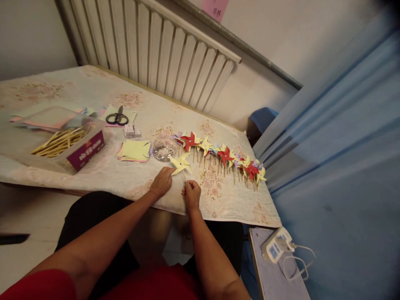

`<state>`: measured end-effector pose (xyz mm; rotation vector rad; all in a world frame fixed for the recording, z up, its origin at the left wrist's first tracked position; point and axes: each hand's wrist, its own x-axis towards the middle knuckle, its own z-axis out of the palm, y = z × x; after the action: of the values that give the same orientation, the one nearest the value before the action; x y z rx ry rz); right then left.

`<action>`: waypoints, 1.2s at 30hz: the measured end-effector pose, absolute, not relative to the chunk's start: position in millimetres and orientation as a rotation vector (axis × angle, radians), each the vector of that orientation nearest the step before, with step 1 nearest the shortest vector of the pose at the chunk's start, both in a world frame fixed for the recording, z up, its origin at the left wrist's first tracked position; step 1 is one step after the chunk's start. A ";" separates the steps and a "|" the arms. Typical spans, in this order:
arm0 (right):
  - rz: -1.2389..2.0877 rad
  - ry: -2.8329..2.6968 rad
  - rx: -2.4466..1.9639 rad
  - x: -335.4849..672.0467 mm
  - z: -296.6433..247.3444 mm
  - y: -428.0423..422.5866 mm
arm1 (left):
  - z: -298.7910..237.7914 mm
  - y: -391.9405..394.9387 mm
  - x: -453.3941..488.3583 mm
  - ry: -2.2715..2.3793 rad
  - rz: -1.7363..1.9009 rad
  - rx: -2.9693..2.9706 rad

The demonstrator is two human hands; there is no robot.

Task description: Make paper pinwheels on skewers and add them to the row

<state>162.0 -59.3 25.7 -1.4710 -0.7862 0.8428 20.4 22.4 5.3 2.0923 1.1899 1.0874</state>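
A pale yellow paper pinwheel (181,163) on a thin stick is held up between my hands near the table's front edge. My left hand (162,182) pinches one of its blades at the left. Below the pinwheel, my right hand (192,194) has its fingers closed around the stick. Just behind the pinwheel lies a clear dish of small shiny metal pieces (164,148). A row of red, yellow and purple pinwheels (225,156) with sticks stretches away to the right. Left of the dish sits a stack of yellow and pink paper squares (135,150) with cut corners.
A plastic box (86,152) of wooden sticks stands at the left. Scissors (117,117) lie on paper behind two small white boxes (131,131). A radiator (168,50) runs behind the table, a blue curtain (337,179) hangs right, and a power strip (277,246) sits lower right.
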 end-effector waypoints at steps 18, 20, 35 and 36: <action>0.889 -0.717 -1.401 164.4 21.5 -53.1 | 7.0 23.8 7.8 1.453 1.097 2.099; 0.905 -0.703 -1.391 164.9 20.9 -51.9 | 6.6 22.4 3.9 1.472 1.067 2.145; 0.994 -0.595 -1.344 163.9 20.5 -46.4 | 7.9 17.2 -5.9 1.468 0.920 2.475; 1.000 -0.593 -1.349 163.8 20.8 -46.1 | 7.0 17.7 -6.0 1.471 0.901 2.506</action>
<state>163.8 -46.1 20.8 -1.3487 -0.5929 1.0002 -6.0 17.7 7.0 2.5059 1.4709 0.9012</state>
